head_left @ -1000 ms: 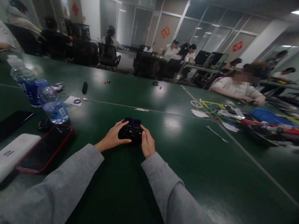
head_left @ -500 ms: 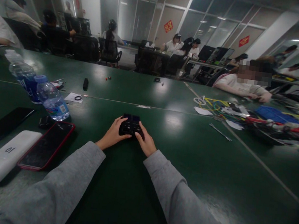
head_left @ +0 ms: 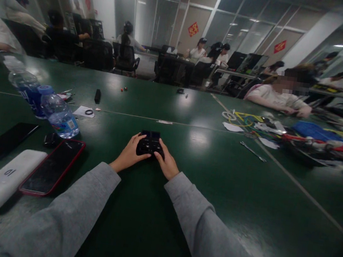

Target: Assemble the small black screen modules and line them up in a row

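A small black handheld controller (head_left: 149,143) with two round thumb controls rests at the middle of the green table (head_left: 214,184). My left hand (head_left: 130,151) is wrapped round its left side, thumb lying along the near edge and index finger over the upper left. On the opposite side my right hand (head_left: 166,160) grips it, with the thumb at the lower right and the index finger along the upper right edge. Two dark upright panels stand at its far end. The palms hide its underside and outer sides.
To my left stand two water bottles (head_left: 59,114), a red-edged phone (head_left: 52,167), a white power bank (head_left: 3,182) and a dark flat slab (head_left: 3,142). A wrench (head_left: 252,151) lies right, before a heap of cables (head_left: 248,121). A person (head_left: 277,96) sits beyond.
Both hands keep their hold on the controller. My right hand's fingers have shifted very slightly to the left; the table objects stay where they were apart from a slight camera shift.
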The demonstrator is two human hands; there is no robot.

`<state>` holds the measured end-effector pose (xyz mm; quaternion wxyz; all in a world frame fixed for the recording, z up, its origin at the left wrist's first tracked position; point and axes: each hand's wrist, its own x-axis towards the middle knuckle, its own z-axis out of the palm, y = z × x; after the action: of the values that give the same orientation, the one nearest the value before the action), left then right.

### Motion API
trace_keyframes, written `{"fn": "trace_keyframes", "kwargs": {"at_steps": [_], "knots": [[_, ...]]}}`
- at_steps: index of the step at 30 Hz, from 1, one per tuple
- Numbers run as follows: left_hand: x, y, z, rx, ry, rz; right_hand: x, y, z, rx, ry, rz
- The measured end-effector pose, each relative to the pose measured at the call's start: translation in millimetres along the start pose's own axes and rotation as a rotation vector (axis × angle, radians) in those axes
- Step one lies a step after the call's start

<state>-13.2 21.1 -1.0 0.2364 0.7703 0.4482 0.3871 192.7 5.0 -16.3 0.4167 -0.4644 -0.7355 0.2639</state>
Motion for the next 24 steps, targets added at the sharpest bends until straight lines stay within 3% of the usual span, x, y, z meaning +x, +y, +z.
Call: {"fn": "trace_keyframes", "kwargs": {"at_steps": [24], "knots": [[-0.2,3.5,-2.6,-0.007,-0.018,-0.016,-0.8,0.0,0.3,-0.035,-0.005,0.034]]}}
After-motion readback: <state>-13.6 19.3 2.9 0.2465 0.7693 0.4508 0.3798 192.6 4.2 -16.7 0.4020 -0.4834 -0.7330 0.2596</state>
